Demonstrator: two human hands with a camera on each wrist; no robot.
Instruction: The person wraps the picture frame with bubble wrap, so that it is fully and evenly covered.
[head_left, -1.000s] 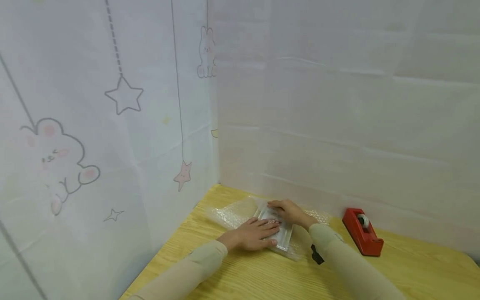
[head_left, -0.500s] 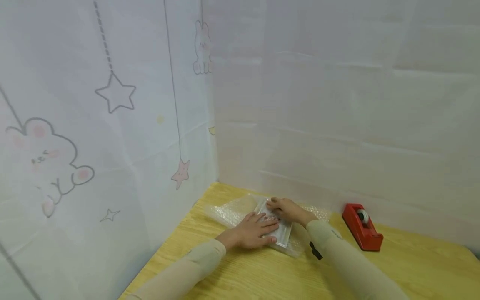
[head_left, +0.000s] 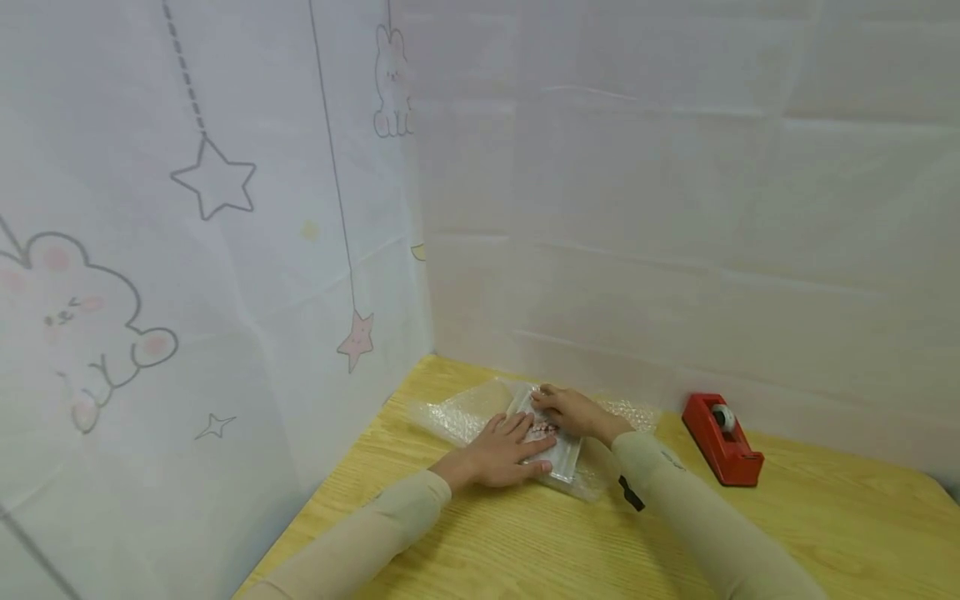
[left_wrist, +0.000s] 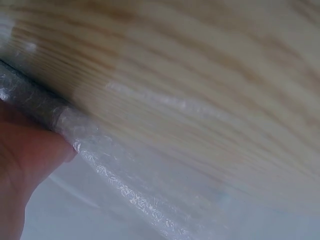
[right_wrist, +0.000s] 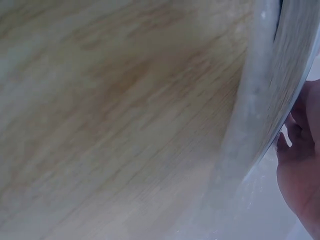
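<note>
A flat rectangular clear-and-white piece like a picture frame (head_left: 566, 460) lies on a sheet of bubble wrap (head_left: 453, 417) in the head view. My left hand (head_left: 504, 454) rests flat over its left side, fingers spread. From the right, my right hand (head_left: 576, 412) touches its far part with bent fingers. Its exact kind is partly hidden under both hands. In the left wrist view, the thumb (left_wrist: 42, 152) lies beside the crinkled edge of the bubble wrap (left_wrist: 132, 195). The right wrist view catches my right hand (right_wrist: 302, 170) at a thin edge, thumb apart from the fingers.
A red tape dispenser (head_left: 722, 442) with a roll stands to the right of the bubble wrap. The wood-grain table (head_left: 517, 550) meets pale hanging sheets (head_left: 660, 208) behind and at the left. A black strap end (head_left: 631, 493) hangs below the right wrist.
The head view has shifted slightly down and to the right. Both hands keep nearly the same place on the frame, the left with its fingers still spread.
</note>
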